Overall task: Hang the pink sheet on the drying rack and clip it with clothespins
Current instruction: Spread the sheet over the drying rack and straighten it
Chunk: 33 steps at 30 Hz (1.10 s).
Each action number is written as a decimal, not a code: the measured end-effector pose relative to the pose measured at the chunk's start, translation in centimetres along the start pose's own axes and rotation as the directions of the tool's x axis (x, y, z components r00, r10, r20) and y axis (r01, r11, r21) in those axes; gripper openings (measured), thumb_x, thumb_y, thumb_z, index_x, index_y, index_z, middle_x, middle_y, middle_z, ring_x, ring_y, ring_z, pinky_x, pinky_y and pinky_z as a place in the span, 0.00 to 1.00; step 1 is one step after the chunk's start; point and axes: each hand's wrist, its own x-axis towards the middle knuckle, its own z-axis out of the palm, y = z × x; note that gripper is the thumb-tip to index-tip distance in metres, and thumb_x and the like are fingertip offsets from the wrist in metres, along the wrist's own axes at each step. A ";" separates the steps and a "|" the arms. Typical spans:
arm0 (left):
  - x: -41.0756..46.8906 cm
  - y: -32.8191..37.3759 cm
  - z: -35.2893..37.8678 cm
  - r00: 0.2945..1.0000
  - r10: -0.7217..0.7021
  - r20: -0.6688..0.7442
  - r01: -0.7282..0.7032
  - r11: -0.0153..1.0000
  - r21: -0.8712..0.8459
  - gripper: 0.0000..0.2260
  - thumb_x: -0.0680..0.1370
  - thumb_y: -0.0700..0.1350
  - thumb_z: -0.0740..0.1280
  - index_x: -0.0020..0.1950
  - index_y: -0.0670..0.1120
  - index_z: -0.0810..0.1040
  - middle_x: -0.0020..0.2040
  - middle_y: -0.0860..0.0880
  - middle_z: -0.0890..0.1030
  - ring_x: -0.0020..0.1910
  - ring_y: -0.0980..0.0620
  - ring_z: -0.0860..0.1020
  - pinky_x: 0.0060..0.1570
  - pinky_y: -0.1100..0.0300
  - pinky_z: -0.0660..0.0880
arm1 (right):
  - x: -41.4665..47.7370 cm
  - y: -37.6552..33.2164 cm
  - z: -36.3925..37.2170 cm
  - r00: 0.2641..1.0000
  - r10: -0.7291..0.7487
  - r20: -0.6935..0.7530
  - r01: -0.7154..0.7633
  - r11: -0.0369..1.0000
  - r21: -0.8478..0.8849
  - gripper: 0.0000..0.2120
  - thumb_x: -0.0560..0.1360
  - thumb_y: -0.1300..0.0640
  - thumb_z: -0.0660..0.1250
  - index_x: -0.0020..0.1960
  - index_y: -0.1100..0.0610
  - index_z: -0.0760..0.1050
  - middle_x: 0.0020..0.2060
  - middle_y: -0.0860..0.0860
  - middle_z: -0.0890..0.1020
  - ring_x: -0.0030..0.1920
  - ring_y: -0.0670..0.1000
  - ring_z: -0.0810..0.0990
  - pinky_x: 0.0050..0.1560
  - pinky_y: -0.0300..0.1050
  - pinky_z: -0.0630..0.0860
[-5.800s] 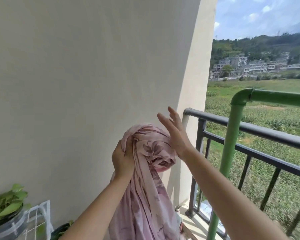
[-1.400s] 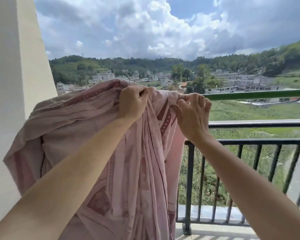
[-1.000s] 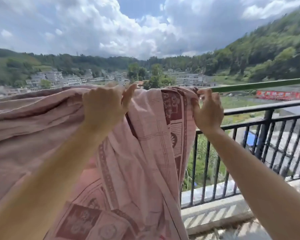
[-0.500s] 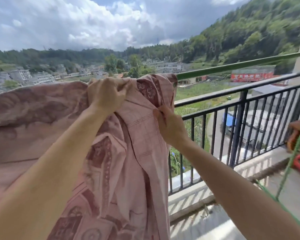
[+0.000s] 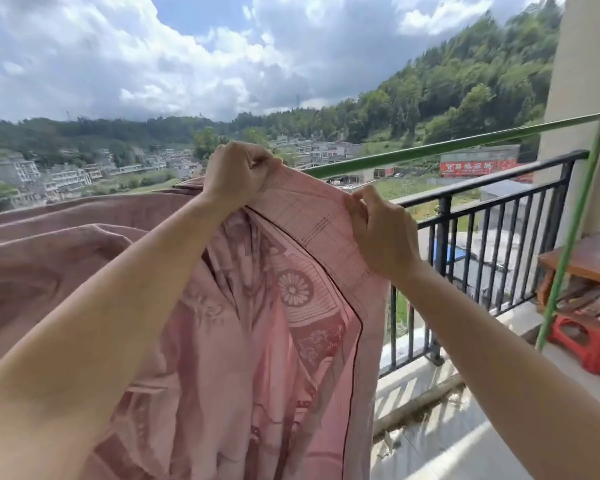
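Note:
The pink patterned sheet [image 5: 264,341] hangs over the green bar of the drying rack [image 5: 458,143] and fills the left and middle of the view. My left hand [image 5: 236,171] grips the sheet's top fold at the bar. My right hand [image 5: 381,230] pinches the sheet's right edge a little lower, just in front of the bar. The stretch of bar to the right of the sheet is bare. No clothespins are in view.
A black balcony railing [image 5: 492,209] runs behind the rack. The rack's green upright [image 5: 568,244] stands at the right, next to a wooden table [image 5: 589,261] and a red stool [image 5: 589,344]. A pale pillar [image 5: 582,98] is at the far right.
My view has turned right along the balcony. My right hand has moved right and up along the sheet's edge, spreading a fold of it. My left hand keeps its grip at the bar.

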 end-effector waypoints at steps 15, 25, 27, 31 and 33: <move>7.6 12.6 17.8 0.995 0.102 0.020 -0.103 0.993 0.062 0.06 0.76 0.47 0.70 0.50 0.47 0.85 0.42 0.52 0.85 0.37 0.57 0.80 0.41 0.64 0.78 | 2.6 23.6 -3.4 0.982 -0.180 0.050 0.183 0.982 -0.042 0.14 0.84 0.47 0.56 0.60 0.54 0.74 0.38 0.51 0.74 0.24 0.45 0.70 0.20 0.39 0.73; 6.2 9.5 16.3 0.967 0.244 0.067 -0.253 0.936 0.244 0.10 0.75 0.51 0.70 0.50 0.46 0.85 0.48 0.52 0.82 0.47 0.57 0.77 0.47 0.68 0.72 | 9.0 24.5 1.2 0.996 0.081 -0.034 -0.078 0.994 0.082 0.16 0.82 0.48 0.58 0.53 0.59 0.79 0.46 0.52 0.75 0.42 0.49 0.73 0.42 0.46 0.76; 6.6 8.9 16.7 0.985 0.174 -0.024 -0.167 0.972 0.165 0.08 0.75 0.48 0.71 0.48 0.45 0.85 0.44 0.53 0.82 0.43 0.60 0.77 0.45 0.74 0.71 | 8.9 22.9 2.1 0.994 0.075 -0.084 -0.057 0.979 0.195 0.16 0.82 0.47 0.59 0.56 0.58 0.76 0.49 0.50 0.72 0.47 0.49 0.73 0.48 0.51 0.77; 7.0 7.7 17.3 0.991 0.117 -0.062 -0.110 0.988 0.112 0.07 0.74 0.49 0.72 0.48 0.48 0.85 0.43 0.57 0.80 0.43 0.64 0.76 0.46 0.78 0.67 | 8.1 19.9 4.3 0.971 -0.214 -0.109 0.234 0.944 0.231 0.26 0.75 0.36 0.65 0.57 0.59 0.74 0.51 0.53 0.74 0.49 0.50 0.76 0.42 0.46 0.78; 7.0 7.4 17.2 0.991 0.124 -0.044 -0.118 0.985 0.124 0.07 0.74 0.49 0.72 0.48 0.48 0.86 0.44 0.56 0.81 0.44 0.61 0.77 0.47 0.78 0.67 | 8.2 19.3 5.4 0.951 -0.296 -0.094 0.309 0.932 0.189 0.22 0.74 0.38 0.69 0.53 0.57 0.77 0.48 0.52 0.76 0.45 0.50 0.77 0.35 0.44 0.78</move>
